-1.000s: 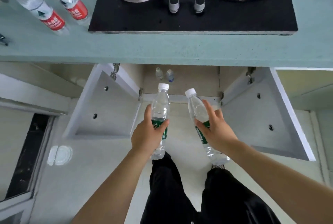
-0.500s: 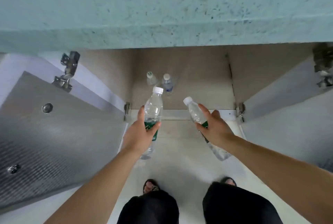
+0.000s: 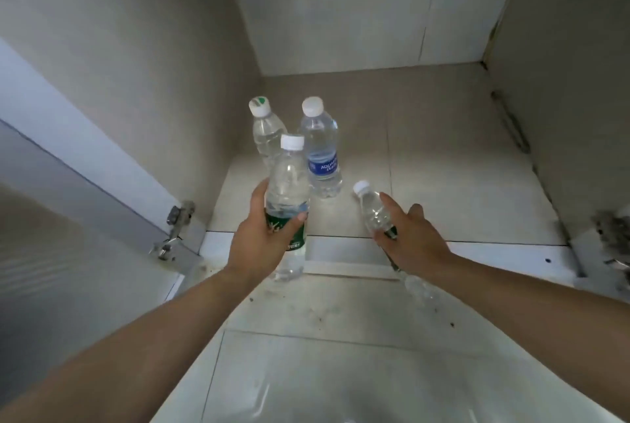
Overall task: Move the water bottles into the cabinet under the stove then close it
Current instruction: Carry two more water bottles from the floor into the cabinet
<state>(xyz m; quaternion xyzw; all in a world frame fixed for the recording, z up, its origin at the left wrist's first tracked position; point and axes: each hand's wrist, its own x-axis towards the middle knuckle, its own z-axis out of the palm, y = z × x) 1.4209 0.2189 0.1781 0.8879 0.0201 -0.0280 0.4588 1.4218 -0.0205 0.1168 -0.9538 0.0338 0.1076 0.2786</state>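
Left hand [image 3: 262, 245] wraps round an upright clear plastic bottle [image 3: 288, 184] with a green label, a white cap and water inside, at the lip of the open grey cabinet [image 3: 443, 157]. Right hand [image 3: 414, 242] clutches a second clear water bottle [image 3: 373, 209], tilted cap-forward. Just beyond the left hand, inside the cabinet, a blue-labelled bottle [image 3: 322, 157] and a green-marked-cap bottle [image 3: 267, 133] stand side by side.

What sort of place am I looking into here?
Probably the inside of a low kitchen cabinet: it has a tiled floor and back wall, its open door hangs on a metal hinge at left, and a green-capped bottle and a blue-labelled bottle stand inside.
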